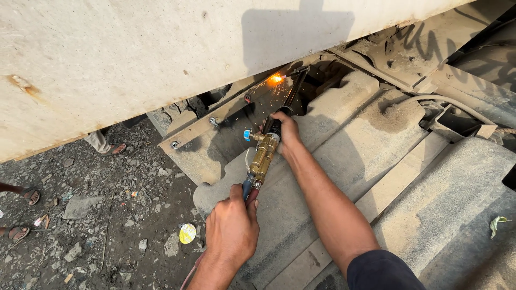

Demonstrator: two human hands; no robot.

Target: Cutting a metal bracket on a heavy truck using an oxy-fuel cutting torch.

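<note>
Dusty grey truck parts (344,156) lie under us, and a big pale metal wall (134,59) hangs over them. We hold a brass cutting torch (264,156) with both hands. Our left hand (232,231) wraps tight around its back end, where the hoses (248,189) go in. Our right hand (286,131) grips the black handle near the front. The torch tip (297,75) reaches under the wall's bottom edge, where orange sparks (277,79) fly. Stony ground (107,215) lies at the left edge, with sandalled feet (24,196) of other people.

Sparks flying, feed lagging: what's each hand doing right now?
Left hand: closed on the hoses at the brass cutting torch's rear end.
Right hand: closed on its black forward grip.
</note>
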